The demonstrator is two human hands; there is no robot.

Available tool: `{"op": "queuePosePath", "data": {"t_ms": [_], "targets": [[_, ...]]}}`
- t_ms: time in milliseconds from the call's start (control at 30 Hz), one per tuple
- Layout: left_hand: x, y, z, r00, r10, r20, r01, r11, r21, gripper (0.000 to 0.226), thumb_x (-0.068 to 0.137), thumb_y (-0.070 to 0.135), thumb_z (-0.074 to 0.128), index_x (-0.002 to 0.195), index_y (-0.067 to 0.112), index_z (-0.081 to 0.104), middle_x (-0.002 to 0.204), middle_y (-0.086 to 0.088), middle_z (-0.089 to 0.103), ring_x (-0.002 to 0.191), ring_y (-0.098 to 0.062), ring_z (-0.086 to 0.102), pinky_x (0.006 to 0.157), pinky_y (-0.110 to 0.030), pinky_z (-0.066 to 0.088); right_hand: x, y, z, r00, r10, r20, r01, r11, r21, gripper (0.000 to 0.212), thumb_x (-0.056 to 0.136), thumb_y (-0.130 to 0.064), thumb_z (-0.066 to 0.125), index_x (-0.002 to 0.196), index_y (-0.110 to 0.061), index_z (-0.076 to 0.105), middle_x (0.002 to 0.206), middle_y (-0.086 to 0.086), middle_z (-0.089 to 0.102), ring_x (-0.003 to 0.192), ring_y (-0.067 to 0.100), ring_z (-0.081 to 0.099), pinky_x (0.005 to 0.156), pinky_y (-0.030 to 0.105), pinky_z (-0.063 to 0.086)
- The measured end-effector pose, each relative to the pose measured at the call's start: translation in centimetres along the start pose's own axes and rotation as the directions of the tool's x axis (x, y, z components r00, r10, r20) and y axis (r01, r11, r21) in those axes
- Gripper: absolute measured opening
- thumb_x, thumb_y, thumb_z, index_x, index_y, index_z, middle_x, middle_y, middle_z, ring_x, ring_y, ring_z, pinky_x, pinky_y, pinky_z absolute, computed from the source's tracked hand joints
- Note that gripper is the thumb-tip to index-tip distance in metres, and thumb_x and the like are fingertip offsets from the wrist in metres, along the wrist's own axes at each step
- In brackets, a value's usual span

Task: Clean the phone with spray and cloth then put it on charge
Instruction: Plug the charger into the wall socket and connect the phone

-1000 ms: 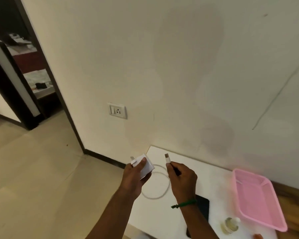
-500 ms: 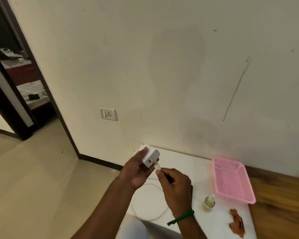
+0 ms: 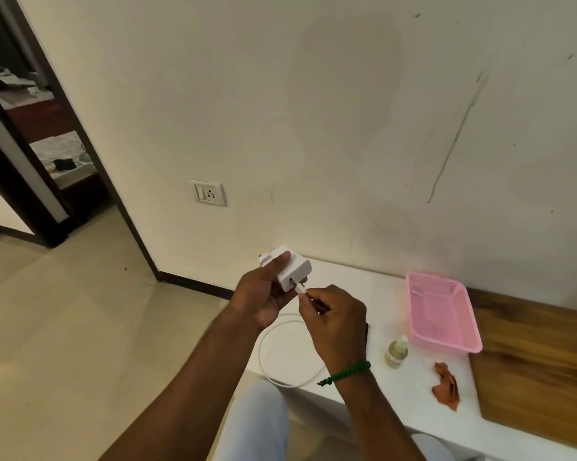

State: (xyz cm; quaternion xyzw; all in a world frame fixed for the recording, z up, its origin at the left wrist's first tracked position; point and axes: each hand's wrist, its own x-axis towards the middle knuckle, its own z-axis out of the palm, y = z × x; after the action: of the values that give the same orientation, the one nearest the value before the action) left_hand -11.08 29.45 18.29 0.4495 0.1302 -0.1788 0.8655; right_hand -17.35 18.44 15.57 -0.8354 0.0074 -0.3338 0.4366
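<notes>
My left hand [image 3: 264, 297] grips a white charger adapter [image 3: 295, 271] above the white table's left end, its pins pointing up-left. My right hand [image 3: 333, 319] pinches the USB plug of the white cable [image 3: 282, 352], and the plug tip sits at the adapter's port. The cable loops down onto the table. The dark phone [image 3: 367, 334] is mostly hidden behind my right wrist. A small spray bottle [image 3: 396, 352] of yellowish liquid stands on the table, and a crumpled brown cloth [image 3: 446, 385] lies to its right.
A pink plastic basket [image 3: 447, 331] sits at the back right of the white table [image 3: 397, 287]. A wooden surface [image 3: 540, 367] adjoins on the right. A wall socket with switch [image 3: 209, 193] is on the wall to the left, and a dark doorway [image 3: 31, 144] stands further left.
My hands have come together: the cable plug, held apart from the adapter a second ago, now meets its port. The adapter has turned so the port faces my right hand.
</notes>
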Motion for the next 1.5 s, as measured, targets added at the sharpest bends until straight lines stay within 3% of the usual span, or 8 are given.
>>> {"op": "queuePosePath", "data": {"t_ms": [200, 500, 633, 767, 1100, 1200, 1400, 1500], "targets": [[0.3, 0.0, -0.1, 0.994, 0.101, -0.034, -0.098, 0.991, 0.091, 0.015, 0.088, 0.015, 0.065, 0.101, 0.007, 0.062, 0.088, -0.014, 0.070, 0.074, -0.029, 0.069, 0.065, -0.034, 0.060, 0.2, -0.6, -0.1, 1.000, -0.005, 0.025, 0.007, 0.998, -0.068, 0.015, 0.075, -0.021, 0.066, 0.064, -0.012, 0.068, 0.056, -0.001, 0.063, 0.048, 0.005, 0.047, 0.048, 0.007, 0.032], [0.1, 0.4, 0.1, 0.991, 0.125, -0.047, -0.117, 0.982, 0.150, 0.017, 0.086, 0.015, 0.067, 0.099, 0.005, 0.063, 0.077, -0.012, 0.072, 0.067, -0.027, 0.069, 0.069, -0.036, 0.060, 0.4, -0.8, 0.1, 0.998, -0.034, 0.053, 0.043, 0.984, -0.173, 0.017, 0.075, -0.020, 0.069, 0.061, -0.013, 0.065, 0.052, 0.001, 0.058, 0.044, 0.014, 0.049, 0.044, 0.024, 0.044], [-0.2, 0.5, 0.3, 0.995, 0.091, -0.031, -0.086, 0.988, 0.128, 0.011, 0.088, 0.013, 0.065, 0.095, 0.005, 0.062, 0.072, -0.012, 0.072, 0.064, -0.027, 0.068, 0.060, -0.033, 0.060, 0.4, -1.0, 0.1, 0.998, -0.041, 0.056, 0.051, 0.980, -0.191, 0.018, 0.074, -0.016, 0.071, 0.059, -0.012, 0.063, 0.051, 0.001, 0.057, 0.043, 0.013, 0.046, 0.043, 0.024, 0.044], [-0.3, 0.4, 0.4, 0.994, 0.105, -0.034, -0.099, 0.986, 0.137, 0.017, 0.087, 0.013, 0.066, 0.100, 0.004, 0.062, 0.077, -0.013, 0.071, 0.067, -0.028, 0.068, 0.063, -0.035, 0.060, 0.4, -1.0, 0.2, 0.997, -0.050, 0.061, 0.062, 0.974, -0.216, 0.017, 0.075, -0.017, 0.071, 0.060, -0.012, 0.063, 0.052, 0.002, 0.058, 0.045, 0.016, 0.051, 0.044, 0.026, 0.047], [-0.3, 0.5, 0.4, 0.994, 0.100, -0.046, -0.093, 0.986, 0.138, 0.018, 0.086, 0.012, 0.067, 0.102, 0.004, 0.061, 0.081, -0.015, 0.070, 0.065, -0.027, 0.069, 0.060, -0.033, 0.060, 0.2, -0.6, 0.7, 0.997, -0.076, 0.030, 0.080, 0.981, -0.179, 0.020, 0.077, -0.018, 0.068, 0.060, -0.011, 0.060, 0.052, 0.000, 0.056, 0.045, 0.010, 0.044, 0.046, 0.011, 0.027], [-0.4, 0.6, 0.3, 0.994, 0.097, -0.049, -0.090, 0.987, 0.137, 0.015, 0.087, 0.011, 0.066, 0.099, 0.004, 0.061, 0.077, -0.013, 0.071, 0.063, -0.026, 0.069, 0.058, -0.031, 0.059, 0.1, -0.4, 1.0, 0.997, -0.065, 0.029, 0.069, 0.983, -0.172, 0.019, 0.077, -0.019, 0.068, 0.061, -0.011, 0.061, 0.053, 0.000, 0.057, 0.046, 0.008, 0.042, 0.047, 0.008, 0.026], [-0.4, 0.1, 0.3, 0.994, 0.082, -0.066, -0.071, 0.986, 0.150, 0.029, 0.085, 0.009, 0.068, 0.111, 0.001, 0.059, 0.094, -0.018, 0.068, 0.073, -0.028, 0.068, 0.060, -0.032, 0.060, 0.1, -0.3, 1.2, 0.999, -0.049, 0.018, 0.051, 0.985, -0.167, 0.021, 0.077, -0.020, 0.068, 0.059, -0.011, 0.060, 0.053, 0.000, 0.059, 0.047, 0.004, 0.039, 0.051, 0.003, 0.022], [-0.3, 0.1, 0.3, 0.994, 0.085, -0.070, -0.074, 0.986, 0.147, 0.023, 0.085, 0.009, 0.068, 0.106, 0.003, 0.060, 0.088, -0.014, 0.068, 0.069, -0.024, 0.068, 0.060, -0.031, 0.060, 0.1, -0.2, 1.3, 0.999, -0.035, 0.020, 0.038, 0.988, -0.153, 0.022, 0.076, -0.019, 0.069, 0.059, -0.011, 0.060, 0.052, -0.001, 0.058, 0.046, 0.006, 0.040, 0.049, 0.004, 0.024]]}}
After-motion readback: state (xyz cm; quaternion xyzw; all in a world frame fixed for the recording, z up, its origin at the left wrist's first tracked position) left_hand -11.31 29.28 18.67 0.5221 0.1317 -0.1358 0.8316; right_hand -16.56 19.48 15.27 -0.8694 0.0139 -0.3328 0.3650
